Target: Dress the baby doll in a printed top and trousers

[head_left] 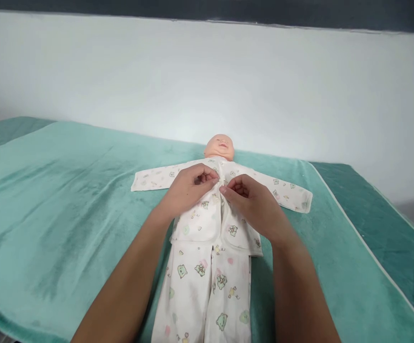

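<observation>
Apparently, green blanket (67,205) under doll (219,146) meets white wall (207,76).

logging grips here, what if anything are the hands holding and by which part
The left hand and right hand appear to pinch the patterned top at its front opening, below the doll's head; the fingers hide the exact hold.

The left grip (188,190) and right grip (255,201) are bare human hands with slim fingers (205,170). The left forearm (124,281) and right forearm (297,286) are likewise bare, widening below narrower wrists (164,213).
</observation>
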A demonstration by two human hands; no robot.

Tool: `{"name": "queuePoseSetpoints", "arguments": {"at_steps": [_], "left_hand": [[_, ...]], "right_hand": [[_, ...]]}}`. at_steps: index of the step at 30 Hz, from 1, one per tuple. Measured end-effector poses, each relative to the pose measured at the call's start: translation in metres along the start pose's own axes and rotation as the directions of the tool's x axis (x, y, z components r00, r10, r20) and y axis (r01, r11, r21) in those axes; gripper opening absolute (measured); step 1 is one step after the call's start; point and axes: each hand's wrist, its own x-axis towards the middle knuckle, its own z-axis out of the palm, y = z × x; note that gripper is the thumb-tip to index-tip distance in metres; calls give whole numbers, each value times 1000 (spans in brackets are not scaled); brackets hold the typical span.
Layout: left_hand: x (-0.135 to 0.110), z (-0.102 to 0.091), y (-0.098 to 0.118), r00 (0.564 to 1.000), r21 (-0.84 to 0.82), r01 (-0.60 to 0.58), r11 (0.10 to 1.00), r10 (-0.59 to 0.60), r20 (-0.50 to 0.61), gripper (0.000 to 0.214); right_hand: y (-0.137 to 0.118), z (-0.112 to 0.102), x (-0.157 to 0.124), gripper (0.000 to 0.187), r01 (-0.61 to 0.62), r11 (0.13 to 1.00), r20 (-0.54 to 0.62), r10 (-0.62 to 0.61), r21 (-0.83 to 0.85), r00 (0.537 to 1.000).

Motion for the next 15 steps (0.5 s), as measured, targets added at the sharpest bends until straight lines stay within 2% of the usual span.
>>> {"name": "queuePoseSetpoints", "arguments": {"at_steps": [3, 8, 11, 15], "left_hand": [[-2, -7, 4, 998, 60, -21, 998, 18, 62, 12], [-6, -16, 10, 976, 104, 11, 995, -33, 215, 18], [-6, -20, 10, 956, 110, 18, 994, -49, 289, 14], [-6, -21, 10, 945, 153, -26, 988, -26, 327, 13]], "right_hand": [[-8, -2, -7, 35, 5, 987, 40, 1, -160, 999], [-13, 0, -13, 34, -22, 945, 50, 41, -327, 998], [-11, -2, -12, 31, -20, 939, 71, 47, -344, 996], [-9, -10, -10, 27, -18, 956, 144, 63, -292, 988]]}}
